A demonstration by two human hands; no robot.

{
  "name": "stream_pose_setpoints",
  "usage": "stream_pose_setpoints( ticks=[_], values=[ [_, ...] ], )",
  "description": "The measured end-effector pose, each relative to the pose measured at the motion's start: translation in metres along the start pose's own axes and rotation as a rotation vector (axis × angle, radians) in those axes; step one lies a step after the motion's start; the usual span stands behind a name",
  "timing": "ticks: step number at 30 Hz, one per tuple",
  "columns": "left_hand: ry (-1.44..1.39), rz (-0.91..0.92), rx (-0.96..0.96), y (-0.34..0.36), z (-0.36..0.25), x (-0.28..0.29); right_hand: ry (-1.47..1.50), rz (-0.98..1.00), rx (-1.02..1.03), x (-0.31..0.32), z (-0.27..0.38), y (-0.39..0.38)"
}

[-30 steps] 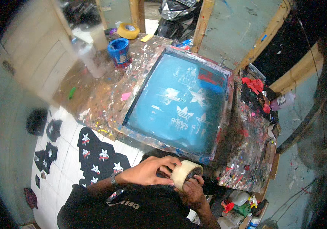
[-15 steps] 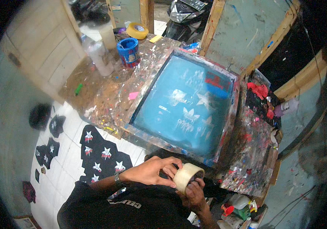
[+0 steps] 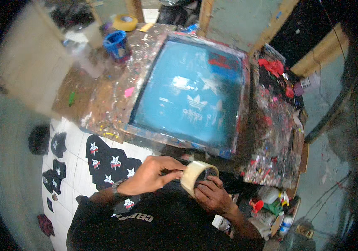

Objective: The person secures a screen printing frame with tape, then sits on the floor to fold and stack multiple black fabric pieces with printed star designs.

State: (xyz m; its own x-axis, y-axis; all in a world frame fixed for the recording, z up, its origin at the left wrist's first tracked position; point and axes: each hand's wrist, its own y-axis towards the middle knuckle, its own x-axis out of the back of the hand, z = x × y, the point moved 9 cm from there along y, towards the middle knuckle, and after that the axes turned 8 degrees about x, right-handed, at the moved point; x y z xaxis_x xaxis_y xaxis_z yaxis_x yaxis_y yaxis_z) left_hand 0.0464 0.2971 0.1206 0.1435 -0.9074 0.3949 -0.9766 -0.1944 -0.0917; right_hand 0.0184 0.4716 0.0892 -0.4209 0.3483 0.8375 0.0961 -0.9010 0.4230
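Note:
My right hand [image 3: 212, 194] grips a wide roll of clear, cream-looking tape [image 3: 192, 179] with its fingers in and around the core, low in the view in front of my dark shirt. My left hand [image 3: 160, 173] is at the roll's left side, thumb and fingertips pinched at its edge; whether a loose strip is between them is too small to see. Just beyond both hands lies a framed blue printing screen [image 3: 185, 108] with pale designs and a red patch, on the paint-stained table [image 3: 83, 96].
At the back left stand a blue bucket [image 3: 115, 45], a yellow tape roll [image 3: 124, 21] and a blurred bottle [image 3: 88, 60]. Red rags [image 3: 273, 67] lie at the right. Black printed cloth pieces [image 3: 108, 165] cover part of the white tiled floor; containers [image 3: 271, 196] crowd the lower right.
The view has shifted, so the table sits higher. My left fingers have drawn back from over the roll into a pinch at its edge; the roll is turned slightly.

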Motion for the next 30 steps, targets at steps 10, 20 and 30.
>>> stream_pose_setpoints(
  ticks=[10,20,30],
  values=[
    [-0.227,0.536,0.019,-0.008,0.011,-0.018,-0.095,0.066,0.115,0.001,0.004,0.008],
    [-0.212,-0.02,-0.079,-0.012,0.008,-0.007,0.039,-0.067,-0.034,0.025,0.0,0.03],
    [-0.482,-1.421,-0.141,-0.148,0.032,0.224,-0.469,0.444,-0.385,0.179,0.005,-0.007]
  ],
)
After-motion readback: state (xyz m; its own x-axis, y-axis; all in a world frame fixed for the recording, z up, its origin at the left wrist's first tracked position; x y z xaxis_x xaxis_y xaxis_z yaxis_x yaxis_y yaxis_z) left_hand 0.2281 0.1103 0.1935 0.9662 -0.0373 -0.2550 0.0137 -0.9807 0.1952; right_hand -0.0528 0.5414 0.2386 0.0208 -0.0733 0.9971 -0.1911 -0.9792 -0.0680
